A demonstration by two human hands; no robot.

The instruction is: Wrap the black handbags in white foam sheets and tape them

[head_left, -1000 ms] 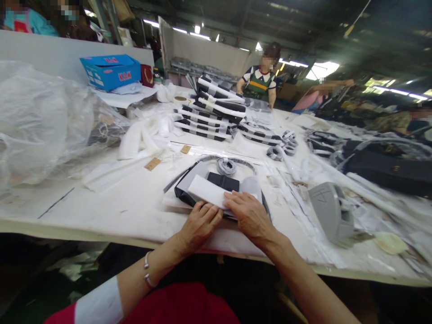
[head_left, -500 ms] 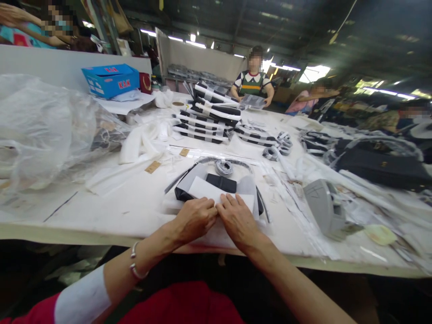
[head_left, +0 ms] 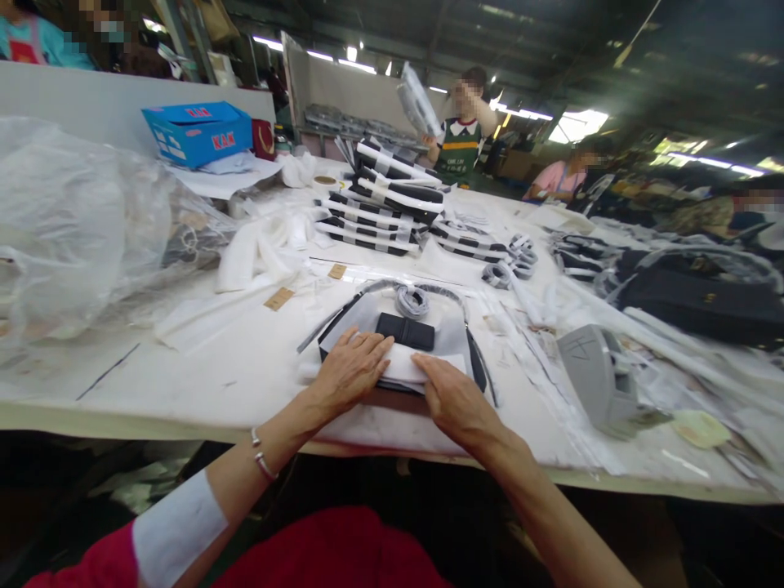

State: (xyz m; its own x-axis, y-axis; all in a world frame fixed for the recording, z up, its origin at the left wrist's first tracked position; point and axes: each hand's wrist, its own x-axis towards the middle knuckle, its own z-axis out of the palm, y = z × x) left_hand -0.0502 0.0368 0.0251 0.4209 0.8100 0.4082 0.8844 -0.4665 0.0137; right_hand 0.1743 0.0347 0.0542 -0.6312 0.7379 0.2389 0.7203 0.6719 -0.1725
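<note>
A black handbag lies flat on the white-covered table, with whitish wrapping over it and a wrapped strap arching behind. On it rests a black wallet-like piece, in front of a coil of wrapped strap. A folded white foam sheet runs across the front of the bag. My left hand lies flat on the sheet's left part, fingers stretched out. My right hand holds the sheet's right part at its front edge, fingers bent; its thumb is hidden.
Wrapped black-and-white bundles are stacked farther back. A grey tape dispenser stands at right, near a large black bag. Clear plastic is heaped at left, before a blue box. A co-worker stands across the table.
My left hand has gone from a closed grip to lying flat on the foam sheet. My right hand has shifted right, and the hands are farther apart. The co-worker has lifted a wrapped item.
</note>
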